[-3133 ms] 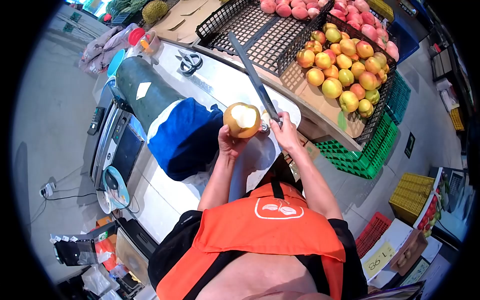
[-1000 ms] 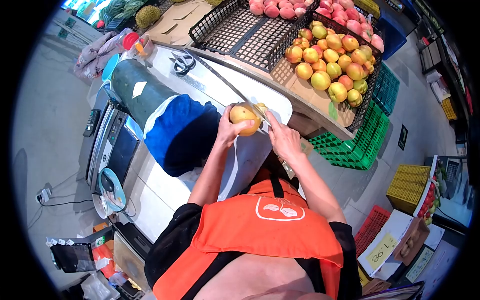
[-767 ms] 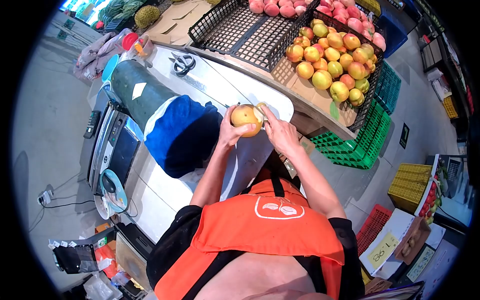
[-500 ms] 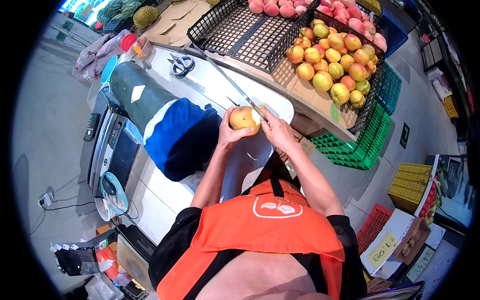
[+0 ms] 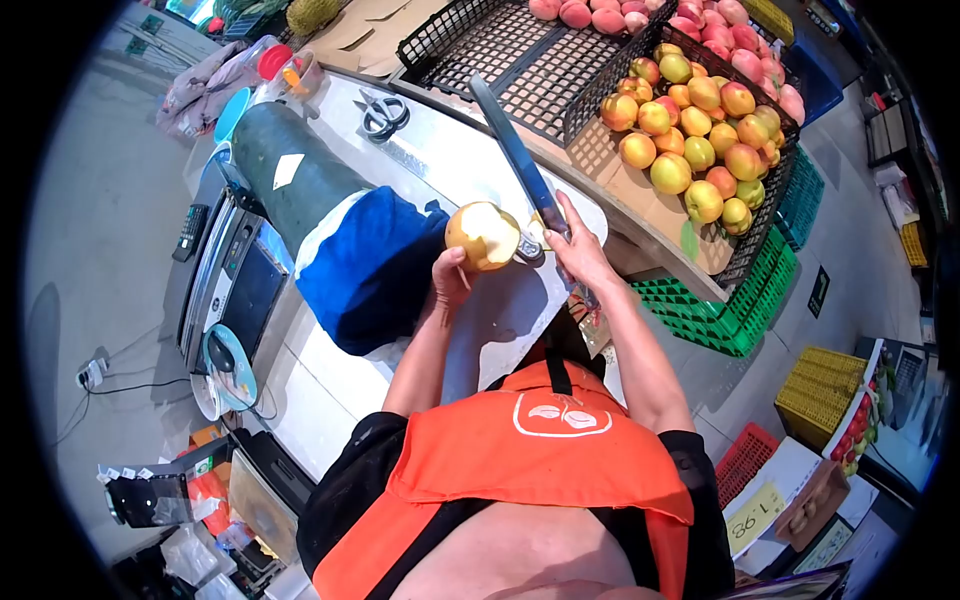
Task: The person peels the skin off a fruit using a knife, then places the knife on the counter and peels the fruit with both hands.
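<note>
"Head view, and there it was, the white counter (image 5: 430,172), the biggest thing in front of us, running out to a rounded corner!"

"And beyond that corner, the green crates (image 5: 700,310), with a black mesh crate (image 5: 757,240) above them. What was in that one?"

"Round fruits (image 5: 670,172), heaped up, yellow, orange and red! Then came the person's orange apron (image 5: 540,450), right at the front, a white leaf mark on its chest."

"Over to the left side of the counter: a long dark-green melon (image 5: 300,170), lying down, a white label on its skin, and a blue cloth (image 5: 365,270) bunched around its near end."

"Now the long knife (image 5: 515,145)! It slanted up and away, its tip over by the mesh crates, the blade well apart from the pale fruit."

"Who had it?"

"The right hand (image 5: 582,255), closed around the handle end, a narrow grip, with one finger reaching up along the knife."

"And the left hand (image 5: 452,280)?"

"Curved round the brown-skinned fruit (image 5: 482,237), thumb on the near side, cupped about as wide as the fruit itself. The far fingers were hidden behind it, so I couldn't tell how they sat."

"And that fruit was up over the counter, just beside the blue cloth, a pale peeled patch facing us!"

"Farther back lay the scissors (image 5: 383,115), dark-handled, flat on the counter, touched by neither hand."
</note>
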Available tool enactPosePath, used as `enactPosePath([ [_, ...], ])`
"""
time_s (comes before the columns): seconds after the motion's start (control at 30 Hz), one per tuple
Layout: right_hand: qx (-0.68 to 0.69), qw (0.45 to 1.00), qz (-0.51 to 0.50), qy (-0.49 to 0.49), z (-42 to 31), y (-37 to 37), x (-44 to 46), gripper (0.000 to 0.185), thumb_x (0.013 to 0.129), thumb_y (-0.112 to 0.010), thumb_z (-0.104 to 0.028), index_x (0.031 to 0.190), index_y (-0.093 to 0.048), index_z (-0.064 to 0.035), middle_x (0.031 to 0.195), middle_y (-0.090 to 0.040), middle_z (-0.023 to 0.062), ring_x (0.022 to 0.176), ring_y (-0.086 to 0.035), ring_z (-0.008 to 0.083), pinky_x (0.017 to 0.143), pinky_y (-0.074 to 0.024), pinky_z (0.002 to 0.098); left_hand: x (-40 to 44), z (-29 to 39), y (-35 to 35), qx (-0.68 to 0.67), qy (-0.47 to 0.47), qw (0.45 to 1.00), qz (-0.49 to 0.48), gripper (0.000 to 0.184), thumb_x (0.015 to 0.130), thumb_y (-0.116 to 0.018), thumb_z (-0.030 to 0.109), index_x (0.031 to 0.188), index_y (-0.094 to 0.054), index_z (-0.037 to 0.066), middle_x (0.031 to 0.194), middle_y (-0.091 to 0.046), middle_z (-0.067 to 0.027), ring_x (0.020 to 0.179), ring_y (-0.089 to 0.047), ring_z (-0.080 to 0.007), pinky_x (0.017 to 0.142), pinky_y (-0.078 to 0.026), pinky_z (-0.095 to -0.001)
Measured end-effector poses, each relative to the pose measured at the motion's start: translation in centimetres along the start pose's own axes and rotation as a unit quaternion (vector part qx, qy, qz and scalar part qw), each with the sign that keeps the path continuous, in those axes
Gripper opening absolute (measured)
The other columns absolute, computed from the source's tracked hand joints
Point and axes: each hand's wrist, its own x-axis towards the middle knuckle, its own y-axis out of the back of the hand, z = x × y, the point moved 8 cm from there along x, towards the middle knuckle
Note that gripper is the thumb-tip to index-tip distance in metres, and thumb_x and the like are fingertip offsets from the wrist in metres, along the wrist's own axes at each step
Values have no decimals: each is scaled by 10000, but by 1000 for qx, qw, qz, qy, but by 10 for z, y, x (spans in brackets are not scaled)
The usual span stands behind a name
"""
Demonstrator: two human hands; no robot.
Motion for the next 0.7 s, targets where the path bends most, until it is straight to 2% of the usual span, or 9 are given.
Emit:
enactPosePath([
  [0.03, 9, 1000, -5, 12, -4, -3, -2, 639, 891, -560, -163, 1450, -252, -179, 548, -492, 13, 402, -444, 104, 388, -380, 285, -1, -3, 9, -21, -2, 1000, 12, 687, 718, -654, 278, 1319, -428, 32, 1229, -564, -139, 1139, -546, -303, 1005, -411, -486],
  [0.07, 9, 1000, -8, 23, -2, -5, -2, 636, 886, -573, -167, 1445, -270, -174, 679, -596, 73, 402, -459, 113, 392, -389, 283, -2, -5, 9, -44, -4, 999, 24, 694, 717, -660, 293, 1319, -429, 33, 1232, -562, -136, 1140, -545, -303, 1002, -406, -513],
  [0.13, -55, 980, 69, 178, 26, -7, 19, 634, 873, -588, -194, 1434, -294, -173, 872, -641, 130, 479, -540, 165, 448, -441, 313, -2, -8, 4, -74, 3, 997, 28, 736, 709, -690, 348, 1334, -421, 67, 1264, -537, -136, 1147, -533, -336, 981, -382, -613],
  [0.2, -84, 974, 84, 194, 26, -9, 23, 622, 864, -595, -204, 1419, -318, -160, 984, -664, 151, 530, -591, 197, 476, -469, 327, -4, -2, -24, -105, 12, 994, 24, 751, 709, -695, 373, 1345, -412, 90, 1285, -515, -149, 1148, -523, -377, 980, -379, -618],
  [0.27, -78, 994, 34, 68, 37, -11, 23, 599, 860, -592, -196, 1401, -341, -135, 1016, -667, 134, 553, -610, 209, 477, -475, 326, -5, -5, -34, -121, 26, 992, 25, 766, 709, -697, 399, 1352, -403, 105, 1300, -496, -160, 1151, -509, -413, 981, -375, -622],
  [0.33, -37, 989, 62, 127, 25, -8, 18, 608, 856, -594, -205, 1395, -328, -112, 956, -663, 158, 528, -605, 211, 461, -474, 328, -3, -8, -35, -115, 45, 992, 30, 780, 709, -696, 426, 1357, -395, 113, 1310, -481, -171, 1156, -491, -446, 983, -371, -625],
  [0.47, 2, 999, 50, 11, 6, -2, -6, 576, 871, -607, -204, 1357, -323, -78, 726, -617, 127, 404, -513, 148, 371, -397, 300, -4, -12, -36, -121, 43, 991, 41, 783, 714, -692, 446, 1352, -395, 102, 1312, -470, -181, 1178, -464, -460, 987, -373, -619],
  [0.57, -29, 999, 34, -10, 17, -3, 3, 532, 861, -595, -212, 1282, -327, -30, 705, -609, 168, 406, -543, 200, 382, -441, 325, -4, -14, -37, -143, 40, 987, 54, 780, 717, -691, 445, 1351, -393, 99, 1314, -464, -185, 1183, -459, -458, 994, -372, -610],
  [0.7, -19, 999, 33, -12, 19, -5, 5, 494, 861, -606, -232, 1224, -363, -2, 626, -585, 130, 390, -531, 181, 366, -424, 316, -1, -15, -36, -144, 35, 988, 48, 777, 719, -692, 436, 1350, -389, 97, 1313, -463, -184, 1176, -465, -457, 1003, -369, -600],
])
